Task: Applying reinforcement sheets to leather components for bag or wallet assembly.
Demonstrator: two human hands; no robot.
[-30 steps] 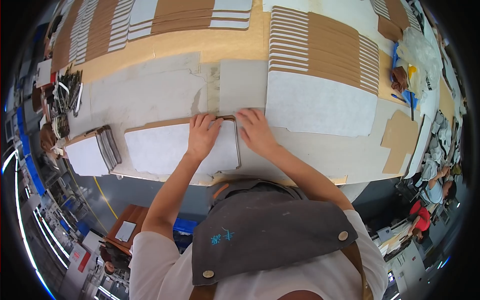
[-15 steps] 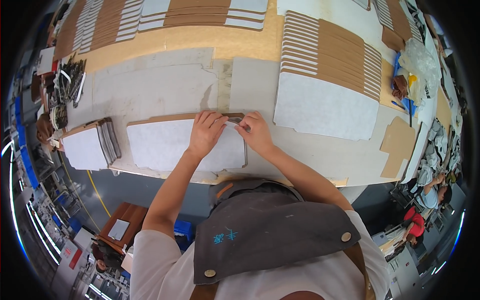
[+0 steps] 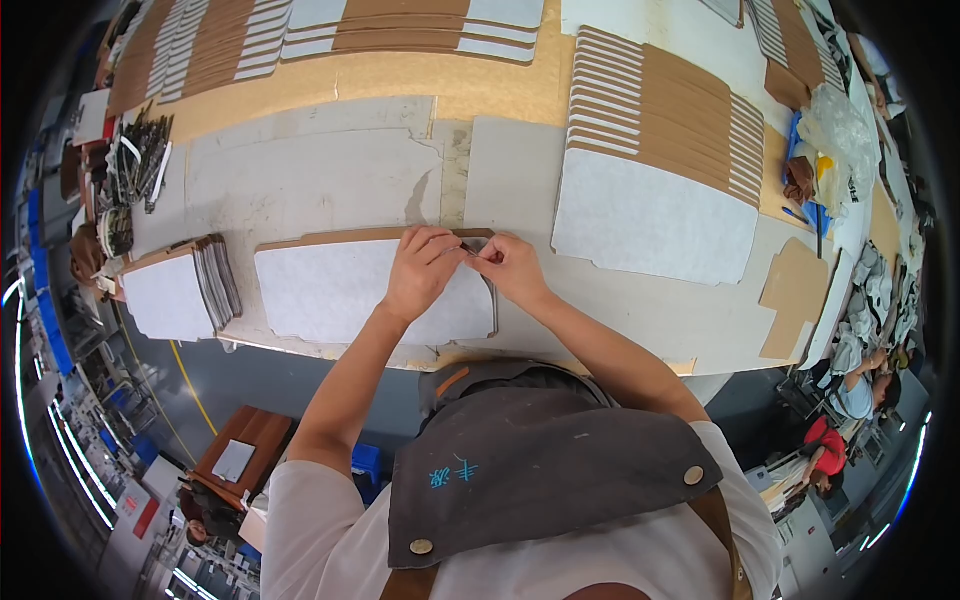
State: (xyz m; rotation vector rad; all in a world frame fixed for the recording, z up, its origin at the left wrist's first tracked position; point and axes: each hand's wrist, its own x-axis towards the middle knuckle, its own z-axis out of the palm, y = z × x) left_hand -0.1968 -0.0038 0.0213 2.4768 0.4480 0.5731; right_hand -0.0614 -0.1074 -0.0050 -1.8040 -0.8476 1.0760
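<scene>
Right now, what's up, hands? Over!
Left hand and right hand close, grip at far right corner of white, brown-edged flat panel. Panel by grey tabletop's near edge. Fanned brown-and-white stack right, untouched.

From my end I count 1 left hand [image 3: 420, 275] and 1 right hand [image 3: 511, 272], mid-dial. 1 white-faced panel [image 3: 340, 290] on top by them; can't count layers below. 1 short stack [image 3: 170, 300] at 9. 1 big fanned stack [image 3: 680, 110] at 2; more fanned stacks [image 3: 400, 25] from 10 to 12, overlapping, no firm number. 1 tan cutout card [image 3: 795, 290] at 3. 2 apron studs [image 3: 694, 475], at 4 and 6.
</scene>
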